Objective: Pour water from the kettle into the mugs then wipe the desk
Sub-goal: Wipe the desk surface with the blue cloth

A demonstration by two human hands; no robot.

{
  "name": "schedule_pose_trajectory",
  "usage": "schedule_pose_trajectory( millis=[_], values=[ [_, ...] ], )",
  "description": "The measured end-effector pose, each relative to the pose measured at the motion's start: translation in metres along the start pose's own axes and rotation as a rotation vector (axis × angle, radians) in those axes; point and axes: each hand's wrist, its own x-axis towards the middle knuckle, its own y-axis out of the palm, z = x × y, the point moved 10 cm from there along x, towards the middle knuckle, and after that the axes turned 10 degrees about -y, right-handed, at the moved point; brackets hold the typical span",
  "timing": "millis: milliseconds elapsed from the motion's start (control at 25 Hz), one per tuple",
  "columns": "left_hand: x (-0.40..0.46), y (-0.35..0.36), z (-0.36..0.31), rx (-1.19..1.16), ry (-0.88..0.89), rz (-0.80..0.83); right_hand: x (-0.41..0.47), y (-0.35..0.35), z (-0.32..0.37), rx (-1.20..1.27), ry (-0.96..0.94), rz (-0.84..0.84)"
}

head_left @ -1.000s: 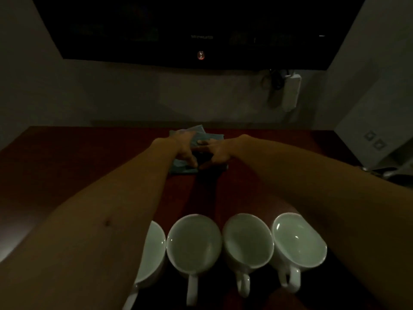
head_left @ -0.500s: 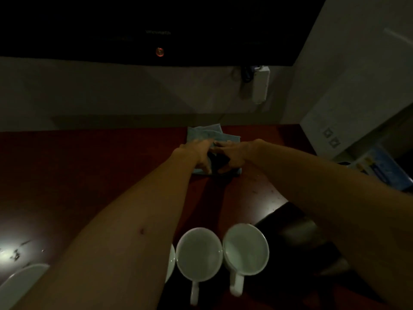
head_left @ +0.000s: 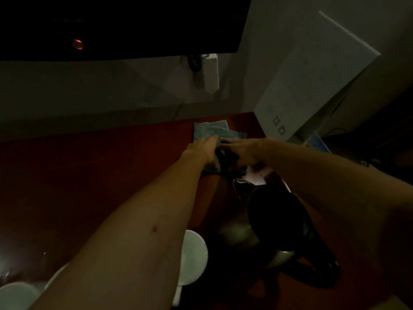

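Wiping | I see left hand [head_left: 204,151], right hand [head_left: 242,151], fingers flat, pressing the blue-green folded cloth [head_left: 211,130] on the red-brown worktop [head_left: 89,175] | I'd sweep evenly, avoiding the black kettle [head_left: 277,215].

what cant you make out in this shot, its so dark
- Mugs: the head view shows one mug partly behind the left forearm; another is cut by the bottom edge. Water inside: too dim.
- Kettle: a black shape, details lost in shadow.
- Cloth: its near part is covered by the left hand and right hand.
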Motion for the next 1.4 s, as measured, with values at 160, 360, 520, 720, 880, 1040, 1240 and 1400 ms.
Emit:
schedule_pose_trajectory(
  millis=[160,360,520,720,880,1040,1240,1400],
  values=[
    [0.016,0.005,-0.031,0.083,0.021,-0.028,-0.017,0.012,-0.027,0.076,0.008,-0.05],
    [0.018,0.009,-0.038,0.121,0.006,-0.03,-0.021,0.019,-0.025,0.07,-0.011,-0.041],
    [0.005,0.024,-0.034,0.054,0.025,0.046,-0.046,0.042,-0.016,0.06,-0.046,0.004],
    [-0.011,0.042,-0.036,-0.052,0.059,0.153,-0.064,0.075,-0.006,-0.048,-0.053,0.083],
    [-0.012,0.048,-0.04,0.011,0.1,0.156,-0.063,0.079,-0.004,0.011,-0.06,0.033],
    [0.001,0.042,-0.035,0.101,0.108,0.087,-0.056,0.065,-0.011,0.101,-0.013,-0.031],
    [0.02,0.024,-0.034,0.077,0.069,0.07,-0.042,0.054,-0.016,0.206,-0.02,-0.064],
    [0.018,0.024,-0.043,0.077,0.025,0.187,-0.051,0.063,-0.013,0.245,-0.001,-0.072]
  ],
)
